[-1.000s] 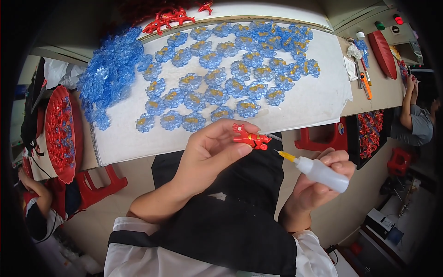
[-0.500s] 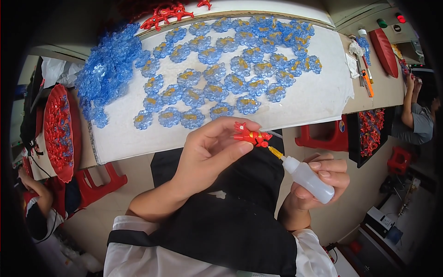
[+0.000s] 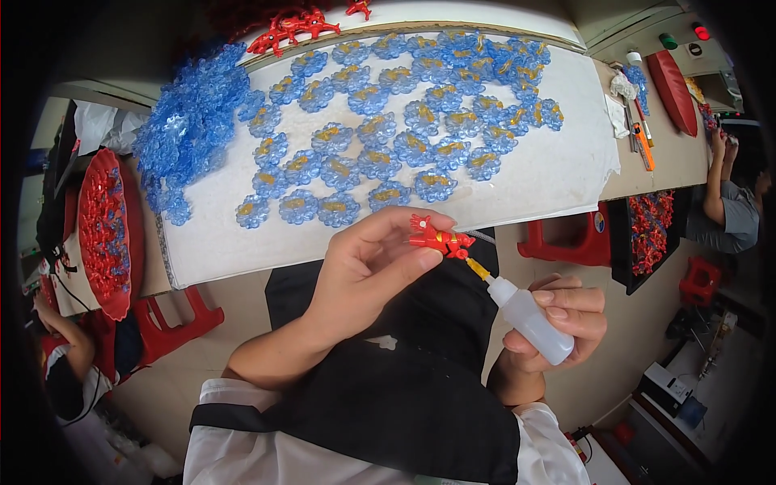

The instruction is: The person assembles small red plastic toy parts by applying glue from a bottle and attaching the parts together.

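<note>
Between thumb and fingers, my left hand (image 3: 368, 271) pinches a small red toy figure (image 3: 443, 242) with yellow markings, above my lap at the table's near edge. My right hand (image 3: 566, 315) grips a translucent white squeeze bottle (image 3: 529, 319), tilted up to the left. Its yellow nozzle tip (image 3: 478, 270) meets or nearly meets the figure's lower right end; actual contact is too small to tell. Beyond my hands, several clear blue flower-shaped pieces (image 3: 339, 172) with yellow centres lie spread on a white sheet (image 3: 550, 178).
A heap of blue pieces (image 3: 190, 121) lies at the sheet's left. Red figures (image 3: 295, 28) sit on the back ledge. Filled red tray (image 3: 105, 234) stands left; black bin (image 3: 647, 242) right. An orange cutter (image 3: 643, 149) lies right. Red stools (image 3: 570, 241) and other people (image 3: 731, 194) flank the table.
The bottle and my right hand have shifted slightly left and down. The nozzle now points at nearly the same spot on the figure. My left hand has barely moved.
</note>
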